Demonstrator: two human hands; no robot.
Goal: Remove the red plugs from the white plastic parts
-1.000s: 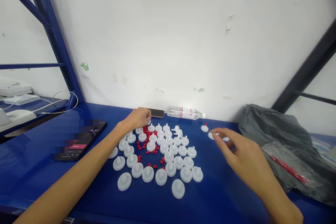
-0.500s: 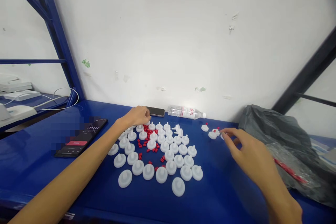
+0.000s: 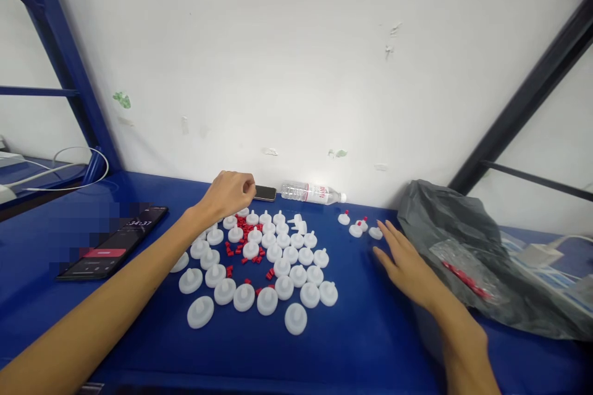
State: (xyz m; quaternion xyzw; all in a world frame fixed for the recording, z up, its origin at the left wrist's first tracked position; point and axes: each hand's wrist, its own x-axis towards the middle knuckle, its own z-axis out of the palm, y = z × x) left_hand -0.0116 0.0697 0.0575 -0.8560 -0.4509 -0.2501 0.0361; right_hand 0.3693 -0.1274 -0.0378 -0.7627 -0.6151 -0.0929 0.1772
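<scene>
My left hand (image 3: 230, 191) hovers over the back left of a spread of white round nozzle caps (image 3: 243, 297), its fingers curled into a pinch. Whatever lies between those fingers is hidden. Small red caps (image 3: 250, 226) are scattered among the white pieces, mostly towards the back. On the right, my right hand (image 3: 402, 259) is open, its fingers stretched out and holding nothing. Just beside its fingertips is a white nozzle cap (image 3: 375, 233). Several other white caps with red tips (image 3: 343, 218) stand a little further left.
A clear plastic bottle (image 3: 311, 192) and a phone (image 3: 265, 193) lie along the wall. Another phone (image 3: 115, 241) with a lit screen rests at the left. A dark grey plastic bag (image 3: 435, 216), with a clear bag of red pieces (image 3: 467, 278) on it, occupies the right side.
My right hand has opened, its fingers straightening beside a white cap. My left hand remains above the back of the spread. The whole view has shifted to the right.
</scene>
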